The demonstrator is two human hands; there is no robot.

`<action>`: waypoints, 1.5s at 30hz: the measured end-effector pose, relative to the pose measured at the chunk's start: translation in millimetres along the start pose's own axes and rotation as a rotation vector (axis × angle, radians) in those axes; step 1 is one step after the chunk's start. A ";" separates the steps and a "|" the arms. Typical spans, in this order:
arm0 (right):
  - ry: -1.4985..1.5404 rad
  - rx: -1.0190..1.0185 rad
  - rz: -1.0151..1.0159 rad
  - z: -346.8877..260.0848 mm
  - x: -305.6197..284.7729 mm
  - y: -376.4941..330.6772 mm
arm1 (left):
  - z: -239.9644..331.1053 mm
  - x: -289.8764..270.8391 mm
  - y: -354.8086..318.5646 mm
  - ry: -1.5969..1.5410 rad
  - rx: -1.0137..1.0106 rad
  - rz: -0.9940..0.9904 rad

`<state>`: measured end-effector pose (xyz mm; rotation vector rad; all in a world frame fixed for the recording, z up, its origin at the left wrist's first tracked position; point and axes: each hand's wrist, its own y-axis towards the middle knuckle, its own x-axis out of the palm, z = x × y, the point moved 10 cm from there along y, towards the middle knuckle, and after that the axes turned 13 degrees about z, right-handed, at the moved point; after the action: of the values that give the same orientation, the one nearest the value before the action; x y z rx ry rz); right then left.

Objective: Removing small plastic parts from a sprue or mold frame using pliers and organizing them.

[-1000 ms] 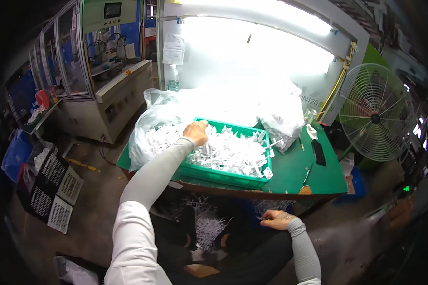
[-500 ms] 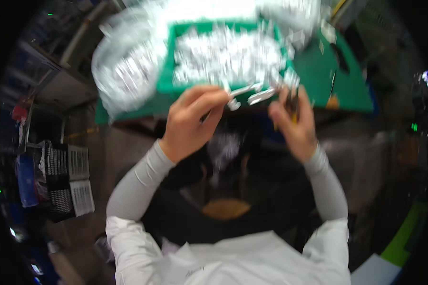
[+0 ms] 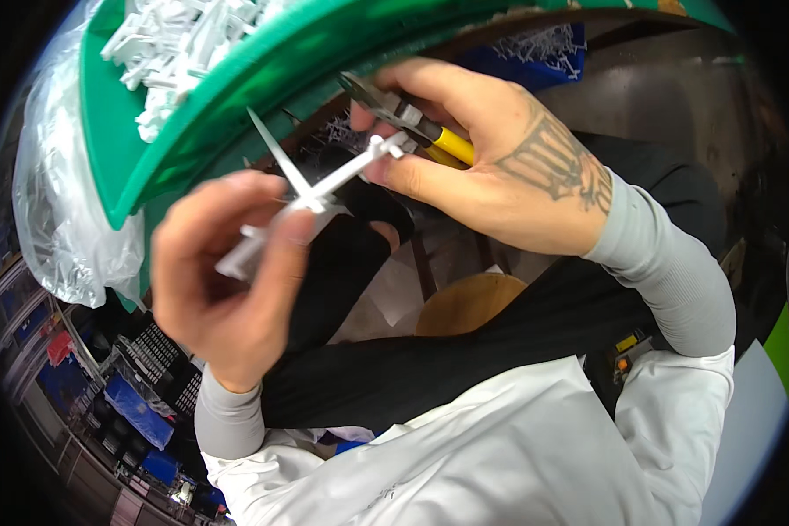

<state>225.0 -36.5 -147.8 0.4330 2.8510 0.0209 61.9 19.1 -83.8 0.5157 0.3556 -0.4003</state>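
Between my hands is a white plastic piece with thin branching arms, one pointing up toward the crate. My left hand pinches its near end between thumb and fingers, slightly blurred. At the far end, the thumb and fingertips of my right hand touch the piece. That same hand also holds yellow-handled nippers, their dark jaws pointing up and left, away from the palm. Just beyond my left hand stands a green crate with many similar white plastic pieces heaped in it.
A clear plastic bag sits against the crate's left side. Beneath the table edge at the upper right is a blue bin with thin white scraps. A round wooden stool seat shows below my hands. Dark baskets stand at the lower left.
My view has turned and come closer, and the crate now lies at the upper left. Both hands have come together on one white piece; earlier they were farther apart.
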 end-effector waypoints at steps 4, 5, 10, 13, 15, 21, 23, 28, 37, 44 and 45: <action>0.112 0.036 0.026 1.0 1.1 -6.2 | -24.4 -20.1 7.4 -0.169 -0.189 0.188; 0.232 0.120 0.010 2.4 3.9 -7.4 | -26.2 -23.7 8.8 -0.276 -0.218 0.241; 0.658 0.312 -0.088 -20.9 11.5 -14.9 | -25.8 -3.5 3.8 -0.508 -0.342 0.052; 0.654 0.242 -0.104 -26.3 27.6 -23.0 | -4.6 12.0 -17.2 -0.416 -0.295 0.003; 0.630 0.189 -0.143 -28.0 35.3 -30.4 | -5.0 9.5 -28.4 -0.426 -0.328 0.021; 0.176 0.003 -0.070 -11.3 21.0 -49.5 | -51.5 12.2 -66.8 -0.593 -0.660 0.199; 0.078 0.026 -0.183 -4.1 31.8 -60.8 | -49.2 14.4 -69.2 -0.562 -0.683 0.161; -0.024 -0.125 -0.155 -15.5 39.6 -65.1 | -41.5 23.7 -66.1 -0.650 -0.588 0.131; -0.074 -0.103 -0.168 -15.6 41.3 -63.7 | -39.7 21.7 -65.0 -0.590 -0.505 0.140; -0.068 -0.001 -0.165 -10.0 39.9 -66.0 | -36.6 24.0 -65.9 -0.588 -0.494 0.133; -0.073 0.023 -0.166 -8.0 40.0 -66.3 | -37.7 24.3 -66.8 -0.584 -0.506 0.141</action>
<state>166.9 -87.9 -153.6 0.1963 2.8077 -0.0578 44.2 -20.6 -151.5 -0.0815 -0.1484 -0.2928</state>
